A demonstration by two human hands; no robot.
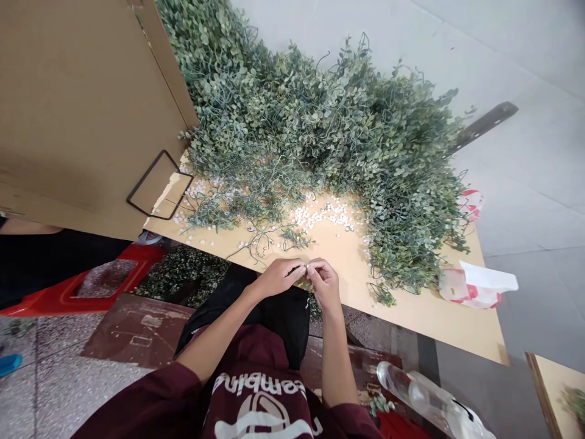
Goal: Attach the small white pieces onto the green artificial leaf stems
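My left hand point(280, 275) and my right hand point(326, 285) meet at the table's near edge, fingertips pinched together. Between them is a leafy sprig point(300, 283), mostly covered by the fingers; a little green shows below them. Just beyond my hands, thin bare stems and a few loose sprigs point(262, 239) lie on the tan tabletop point(345, 249). Small white plastic pieces point(326, 212) are scattered past these, too small to make out exactly. A large heap of artificial greenery point(315, 116) spreads across the back and right of the table.
A big cardboard box point(91, 110) stands at the left, with a dark wire frame point(159, 185) by its corner. Red-and-white plastic packaging point(475, 286) lies at the right edge. Below are a red stool point(141, 259), clear bottles point(411, 390) and another person's dark-clothed leg point(59, 262).
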